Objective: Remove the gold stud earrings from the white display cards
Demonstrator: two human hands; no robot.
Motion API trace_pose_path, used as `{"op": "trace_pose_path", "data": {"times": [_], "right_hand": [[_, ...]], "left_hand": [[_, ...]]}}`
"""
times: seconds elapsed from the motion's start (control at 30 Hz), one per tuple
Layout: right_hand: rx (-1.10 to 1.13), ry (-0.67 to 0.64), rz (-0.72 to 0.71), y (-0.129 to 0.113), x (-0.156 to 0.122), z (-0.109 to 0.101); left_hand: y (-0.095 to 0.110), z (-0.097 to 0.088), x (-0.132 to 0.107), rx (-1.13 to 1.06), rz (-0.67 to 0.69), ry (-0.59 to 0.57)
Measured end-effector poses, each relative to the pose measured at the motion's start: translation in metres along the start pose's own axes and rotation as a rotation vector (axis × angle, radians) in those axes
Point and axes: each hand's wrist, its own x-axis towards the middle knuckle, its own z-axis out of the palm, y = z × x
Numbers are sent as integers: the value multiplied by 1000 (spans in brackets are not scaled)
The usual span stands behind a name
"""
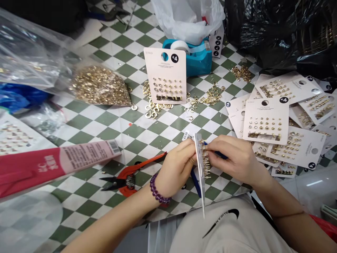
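My left hand (181, 163), with a purple bead bracelet (158, 190) on the wrist, grips an earring card (199, 161) that stands nearly edge-on to me. Rows of small gold pieces (205, 162) stick out from the card's right side. Against that side the fingertips of my right hand (231, 156) are pinched together near the upper pieces; whatever lies between them is too small to make out. Partly hidden behind the card and hands is a tool with dark blue handles (195, 182). Red-handled cutters (126, 179) lie left of my left hand.
Filled earring cards (265, 117) are piled at right. Another card (166, 75) leans on a teal tape dispenser (201, 65), near loose gold hoops (212, 95) and small gold bits (241, 73). A bag of gold pieces (100, 86) and a pink box (60, 163) lie at left.
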Motion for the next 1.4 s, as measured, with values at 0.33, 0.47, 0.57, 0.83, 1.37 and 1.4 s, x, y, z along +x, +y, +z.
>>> {"op": "trace_pose_path", "data": {"times": [0.33, 0.47, 0.57, 0.83, 1.37, 1.4], "right_hand": [[237, 35, 196, 1, -1, 3], [255, 64, 248, 0, -2, 2], [245, 94, 211, 0, -3, 2], [238, 95, 264, -1, -5, 5], [109, 151, 137, 0, -6, 10], [106, 145, 140, 1, -7, 10]], "left_hand": [[1, -3, 3, 149, 181, -23], [10, -5, 5, 249, 231, 7], [13, -7, 6, 208, 184, 26], [11, -8, 8, 214, 168, 147], [4, -9, 6, 32, -146, 33], [5, -10, 6, 37, -155, 13]]}}
